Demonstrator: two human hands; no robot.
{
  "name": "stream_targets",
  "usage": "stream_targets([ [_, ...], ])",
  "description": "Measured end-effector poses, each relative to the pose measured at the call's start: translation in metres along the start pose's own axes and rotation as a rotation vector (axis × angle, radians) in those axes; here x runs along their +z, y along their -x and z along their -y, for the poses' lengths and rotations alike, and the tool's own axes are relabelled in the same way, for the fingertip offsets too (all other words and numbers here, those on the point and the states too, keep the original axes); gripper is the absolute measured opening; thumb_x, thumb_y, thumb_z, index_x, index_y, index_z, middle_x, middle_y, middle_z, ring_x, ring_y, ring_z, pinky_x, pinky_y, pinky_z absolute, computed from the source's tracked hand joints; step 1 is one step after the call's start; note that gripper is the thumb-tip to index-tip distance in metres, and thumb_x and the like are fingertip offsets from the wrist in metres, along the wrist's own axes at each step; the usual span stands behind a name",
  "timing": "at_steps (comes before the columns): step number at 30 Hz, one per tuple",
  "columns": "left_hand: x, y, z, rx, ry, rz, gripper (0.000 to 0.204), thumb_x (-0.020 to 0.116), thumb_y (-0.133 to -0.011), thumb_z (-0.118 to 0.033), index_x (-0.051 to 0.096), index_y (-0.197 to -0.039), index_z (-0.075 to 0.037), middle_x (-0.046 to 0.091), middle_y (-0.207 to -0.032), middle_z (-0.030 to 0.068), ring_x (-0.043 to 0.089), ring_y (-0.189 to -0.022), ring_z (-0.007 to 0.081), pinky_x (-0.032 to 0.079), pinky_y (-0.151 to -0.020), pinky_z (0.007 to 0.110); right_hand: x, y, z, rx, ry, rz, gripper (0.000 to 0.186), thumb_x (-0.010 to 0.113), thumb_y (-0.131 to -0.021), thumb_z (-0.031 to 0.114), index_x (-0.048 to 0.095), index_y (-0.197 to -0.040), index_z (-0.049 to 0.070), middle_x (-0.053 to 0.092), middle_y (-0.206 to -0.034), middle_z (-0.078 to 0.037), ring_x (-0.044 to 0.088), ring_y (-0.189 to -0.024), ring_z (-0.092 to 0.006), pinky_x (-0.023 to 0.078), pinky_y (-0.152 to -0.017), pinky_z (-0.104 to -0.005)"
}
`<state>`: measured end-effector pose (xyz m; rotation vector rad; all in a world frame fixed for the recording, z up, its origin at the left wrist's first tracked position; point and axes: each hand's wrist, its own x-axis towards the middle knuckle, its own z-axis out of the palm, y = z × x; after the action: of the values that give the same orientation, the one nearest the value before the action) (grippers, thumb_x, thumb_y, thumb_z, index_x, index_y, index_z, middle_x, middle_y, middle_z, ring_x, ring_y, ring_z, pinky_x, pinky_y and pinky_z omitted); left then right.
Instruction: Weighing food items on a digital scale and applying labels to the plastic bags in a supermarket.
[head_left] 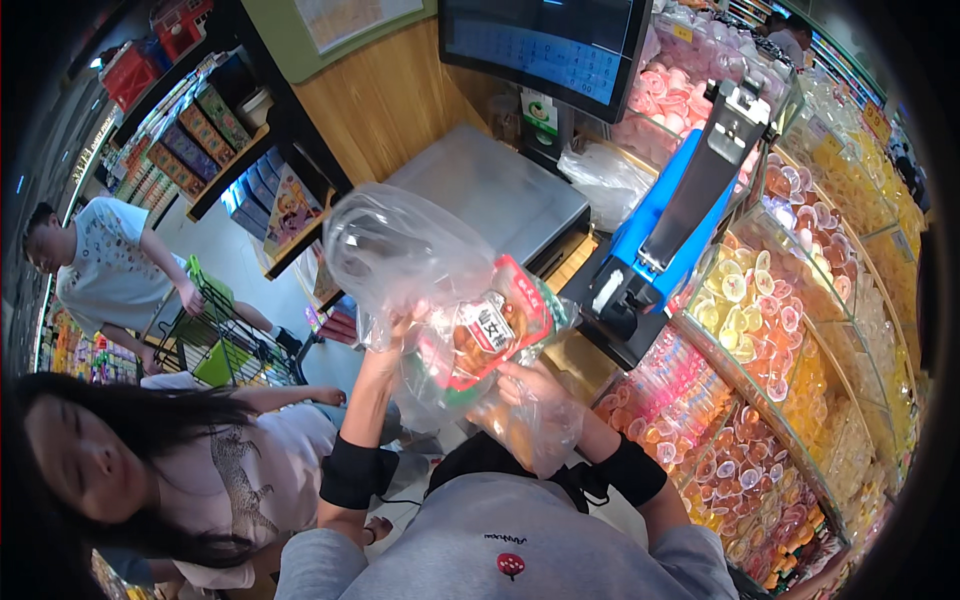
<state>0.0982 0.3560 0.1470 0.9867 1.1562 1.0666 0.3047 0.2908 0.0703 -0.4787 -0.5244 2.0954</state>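
At the middle of the head view, just above our lap, we hold a tilted, clear plastic food package with red edges and brown contents; a large, crumpled, transparent bag lies against its left side. Our right hand grasps the package's lower edge, and clear film with something orange behind it hangs just below. Our left hand is at the transparent bag, partly veiled; we cannot tell how its fingers close. Beyond the package sits a flat grey metal plate, near a black-framed screen. To the right we see a blue-and-black tabletop device and heaps of small yellow, orange and pink cups. A long-haired person is close by on our left.
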Motion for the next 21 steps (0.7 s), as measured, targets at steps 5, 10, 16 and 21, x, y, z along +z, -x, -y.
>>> stream_targets([
  [5,0.008,-0.055,-0.05,-0.024,0.495,0.328,0.029,0.046,-0.09,-0.017,0.045,-0.113,-0.001,0.056,-0.103,0.0126,0.06,-0.09,0.0197,0.052,-0.076,0.03,0.043,0.008,0.033,-0.067,0.023,-0.176,0.024,0.05,-0.086,0.01,0.046,-0.11,0.007,0.044,-0.071,0.003,0.039,-0.055,-0.0041,0.033,-0.05,-0.0202],
  [10,0.017,-0.106,-0.084,-0.222,0.983,0.628,0.022,0.04,-0.091,-0.015,0.05,-0.103,0.0,0.06,-0.088,0.0107,0.062,-0.07,0.0196,0.055,-0.058,0.028,0.015,0.0,0.049,0.026,0.217,-0.134,0.033,0.057,-0.083,0.02,0.051,-0.111,0.004,0.053,-0.091,-0.001,0.05,-0.077,-0.0071,0.044,-0.071,-0.0224],
  [16,0.009,-0.152,-0.094,-0.027,0.934,0.529,0.015,0.04,-0.091,-0.017,0.046,-0.088,-0.003,0.051,-0.073,0.0045,0.051,-0.058,0.0151,0.047,-0.051,0.026,0.016,-0.009,0.058,-0.042,0.179,-0.182,0.03,0.056,-0.085,0.018,0.051,-0.108,-0.001,0.057,-0.089,-0.007,0.056,-0.085,-0.0136,0.045,-0.075,-0.0253],
  [21,0.014,-0.171,-0.085,0.01,1.125,0.889,0.015,0.039,-0.091,-0.017,0.044,-0.084,-0.005,0.047,-0.07,0.0032,0.047,-0.056,0.0138,0.044,-0.05,0.026,0.023,-0.018,0.068,-0.079,0.372,-0.175,0.037,0.053,-0.087,0.02,0.046,-0.116,-0.001,0.056,-0.094,-0.008,0.055,-0.09,-0.0174,0.043,-0.083,-0.0306],
])
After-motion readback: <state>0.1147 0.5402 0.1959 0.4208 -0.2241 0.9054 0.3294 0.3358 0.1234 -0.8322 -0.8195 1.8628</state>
